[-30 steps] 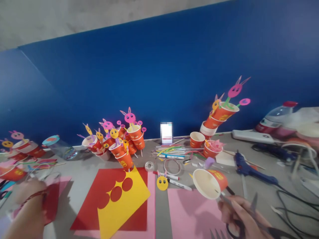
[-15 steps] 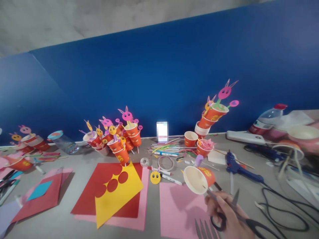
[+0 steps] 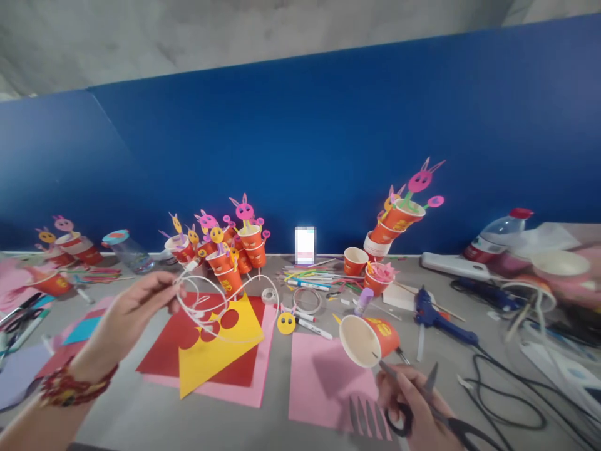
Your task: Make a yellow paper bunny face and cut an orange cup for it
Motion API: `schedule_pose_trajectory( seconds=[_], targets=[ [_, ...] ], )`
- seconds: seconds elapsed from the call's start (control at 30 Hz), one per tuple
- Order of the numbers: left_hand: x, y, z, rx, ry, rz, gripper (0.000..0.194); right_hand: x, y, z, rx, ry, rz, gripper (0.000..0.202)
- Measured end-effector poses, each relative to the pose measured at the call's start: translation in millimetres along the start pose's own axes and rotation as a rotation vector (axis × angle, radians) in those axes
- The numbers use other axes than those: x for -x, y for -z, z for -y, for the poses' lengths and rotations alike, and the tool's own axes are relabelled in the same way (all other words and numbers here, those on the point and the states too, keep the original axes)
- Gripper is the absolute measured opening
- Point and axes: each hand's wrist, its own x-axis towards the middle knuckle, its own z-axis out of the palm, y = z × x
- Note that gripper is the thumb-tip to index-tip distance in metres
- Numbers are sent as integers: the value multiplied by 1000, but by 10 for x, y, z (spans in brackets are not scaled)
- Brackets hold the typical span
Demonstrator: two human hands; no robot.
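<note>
My left hand [image 3: 148, 300], with a beaded bracelet on its wrist, pinches a looped white cable [image 3: 225, 332] above red and yellow paper [image 3: 211, 360]. At the lower right my right hand [image 3: 413, 401] is closed around dark-handled scissors [image 3: 436, 413]. One scissor tip touches an orange paper cup [image 3: 382, 335] lying tilted with its mouth toward me. Below the cup lies pink paper [image 3: 314, 376], with several grey blades over its right part. A yellow bunny face [image 3: 286, 321] lies left of two markers.
Stacked orange cups with bunny figures [image 3: 253, 244] stand along the blue wall. A lit phone [image 3: 305, 245] stands at the back. To the right are a blue glue gun [image 3: 441, 322], its black cord and a bottle [image 3: 498, 235].
My left hand has come in from the left, holding the white cable. My right hand still holds the scissors at the cup; the whole view has shifted slightly.
</note>
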Motion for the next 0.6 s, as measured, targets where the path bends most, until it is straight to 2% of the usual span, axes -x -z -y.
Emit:
schedule_pose_trajectory(
  seconds=[0.1, 0.2, 0.33, 0.47, 0.6],
  targets=[
    [58, -166, 131, 93, -25, 9, 27, 31, 19, 18, 28, 21, 63, 36],
    [58, -175, 151, 152, -50, -40, 29, 47, 44, 27, 69, 33, 73, 38],
    [-25, -104, 67, 149, -38, -99, 30, 43, 72, -12, 82, 30, 66, 35],
    [-110, 30, 12, -6, -61, -253, 28, 34, 43, -8, 66, 34, 63, 38],
    [-162, 169, 113, -126, -69, -396, 28, 29, -1, 81, 117, 26, 64, 44]
  ],
)
